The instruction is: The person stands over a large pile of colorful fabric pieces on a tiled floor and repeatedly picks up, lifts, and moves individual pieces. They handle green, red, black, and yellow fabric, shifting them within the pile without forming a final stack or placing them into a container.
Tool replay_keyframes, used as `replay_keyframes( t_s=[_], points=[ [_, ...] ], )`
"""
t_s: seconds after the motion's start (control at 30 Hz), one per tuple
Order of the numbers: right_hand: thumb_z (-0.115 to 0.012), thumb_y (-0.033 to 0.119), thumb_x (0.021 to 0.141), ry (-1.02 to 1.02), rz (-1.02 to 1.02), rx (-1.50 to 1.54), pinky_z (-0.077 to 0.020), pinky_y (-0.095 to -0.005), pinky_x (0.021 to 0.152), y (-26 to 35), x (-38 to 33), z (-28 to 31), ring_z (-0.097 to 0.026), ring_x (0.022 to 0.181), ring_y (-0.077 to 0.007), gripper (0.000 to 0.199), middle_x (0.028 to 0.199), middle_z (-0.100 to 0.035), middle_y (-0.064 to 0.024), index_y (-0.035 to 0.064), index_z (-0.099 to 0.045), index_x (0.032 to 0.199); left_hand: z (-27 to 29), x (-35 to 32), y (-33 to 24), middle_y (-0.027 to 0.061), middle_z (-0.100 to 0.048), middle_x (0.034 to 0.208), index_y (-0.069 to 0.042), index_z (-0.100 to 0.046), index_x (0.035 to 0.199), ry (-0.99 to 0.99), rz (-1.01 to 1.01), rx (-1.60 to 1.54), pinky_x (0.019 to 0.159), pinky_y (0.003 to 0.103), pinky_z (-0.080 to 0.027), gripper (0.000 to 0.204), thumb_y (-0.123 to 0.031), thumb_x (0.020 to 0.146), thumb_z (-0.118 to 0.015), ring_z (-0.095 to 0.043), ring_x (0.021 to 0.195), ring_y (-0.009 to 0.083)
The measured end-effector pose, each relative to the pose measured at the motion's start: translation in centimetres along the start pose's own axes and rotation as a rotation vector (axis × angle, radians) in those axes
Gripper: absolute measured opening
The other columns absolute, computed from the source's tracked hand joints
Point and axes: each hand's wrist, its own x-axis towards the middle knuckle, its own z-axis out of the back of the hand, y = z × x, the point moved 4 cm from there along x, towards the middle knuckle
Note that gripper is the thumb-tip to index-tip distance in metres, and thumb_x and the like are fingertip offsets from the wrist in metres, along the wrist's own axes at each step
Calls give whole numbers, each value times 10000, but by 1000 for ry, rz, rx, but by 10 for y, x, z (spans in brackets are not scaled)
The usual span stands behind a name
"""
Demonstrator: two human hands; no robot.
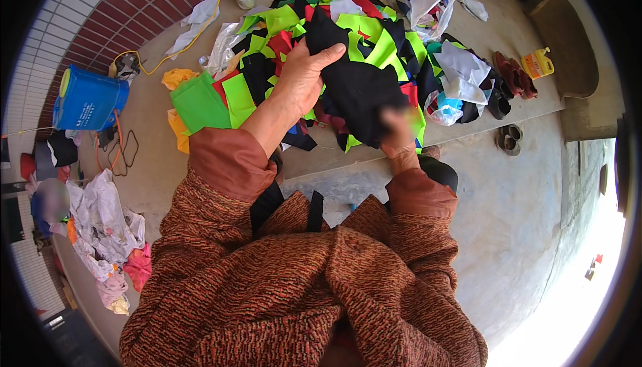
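Note:
A dark black piece of cloth (358,96) is stretched between my two hands, slanting from upper left to lower right. My left hand (304,76) is closed on its upper left part, thumb lying along the top. At the lower right end, my right hand (399,133) grips the same cloth; its fingertips are blurred. Beneath and behind the cloth spreads a heap of fabric scraps (384,49) in neon yellow-green, black and red. A bright green piece (200,103) lies at the heap's left side.
Left stands a blue box-shaped tank (90,98), with loose wrappings (100,213) nearer me. Behind the heap at right is a stuffed plastic bag (424,9). Further right are dark red shoes (513,76), a yellow jug (537,64) and dark slippers (509,139). A yellow cord (194,39) crosses the floor.

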Motion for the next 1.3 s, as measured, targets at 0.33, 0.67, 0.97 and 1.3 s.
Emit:
replay_keyframes(
  t_s=[0.33, 0.67, 0.97, 1.3],
  points=[
    [-628, -49, 705, -218, -349, 752, -405, -410, 1001, 59, 12, -38, -546, 1106, -288, 541, 1192, -567, -119, 24, -495, 1225, -4, -13, -9, 45, -610, 929, -13, -559, 1060, -74, 2, 245, 796, 300, -473, 461, 109, 619, -609, -582, 850, 153],
    [-572, 236, 900, -186, -471, 993, -382, -435, 1017, 43, 11, -40, -505, 1167, -298, 462, 1286, -506, -142, 14, -446, 1285, -1, -10, -12, 51, -626, 1052, -5, -570, 1135, 18, -24, 278, 908, 282, -414, 362, -56, 784, -639, -568, 963, 139],
    [-570, 276, 897, -76, -468, 1002, -330, -445, 1054, 53, 8, -45, -456, 1221, -293, 503, 1331, -470, -130, 36, -423, 1314, -1, -9, -2, 47, -614, 1023, -20, -549, 1123, 26, -31, 193, 875, 280, -447, 402, -73, 761, -718, -581, 933, 138],
    [-551, 283, 910, -80, -486, 999, -347, -441, 1045, 53, 7, -45, -477, 1201, -293, 482, 1305, -499, -123, 35, -435, 1306, -2, -17, -14, 102, -555, 1147, 64, -386, 1291, -53, 99, 648, 862, 291, -448, 700, 133, 623, -581, -562, 957, 164]
  ],
)
